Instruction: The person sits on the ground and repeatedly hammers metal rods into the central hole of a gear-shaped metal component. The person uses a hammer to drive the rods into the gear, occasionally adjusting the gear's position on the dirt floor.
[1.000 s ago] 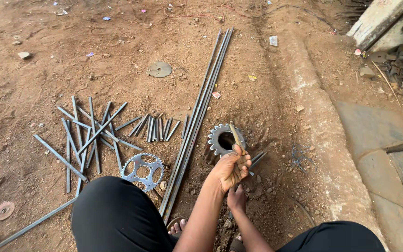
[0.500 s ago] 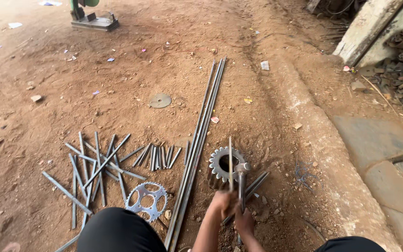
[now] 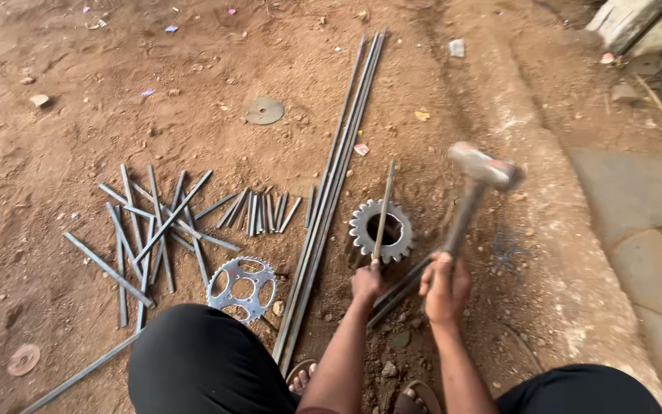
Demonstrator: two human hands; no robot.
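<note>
Head view. Bare, reddish dirt ground (image 3: 78, 115), uneven and littered with small stones and scraps; a raised concrete kerb (image 3: 545, 176) runs along the right, with flat slabs beyond it.

The left hand (image 3: 367, 281) has its fingers clamped on the lower end of a thin steel rod (image 3: 383, 207), held near upright with its lower part against the thick gear (image 3: 381, 230) lying flat on the ground. The right hand (image 3: 444, 287) has its fingers closed round the handle of a hammer (image 3: 475, 188), head raised and blurred, just right of the gear.

A bundle of long rods (image 3: 339, 169) lies just left of the gear. Further left: a row of short cut pieces (image 3: 258, 211), a crossed heap of cut bars (image 3: 155, 222), and a flat sprocket (image 3: 242, 287) beside the person's knee (image 3: 201, 360). A round metal disc (image 3: 264, 110) lies well apart, in open ground beyond.
</note>
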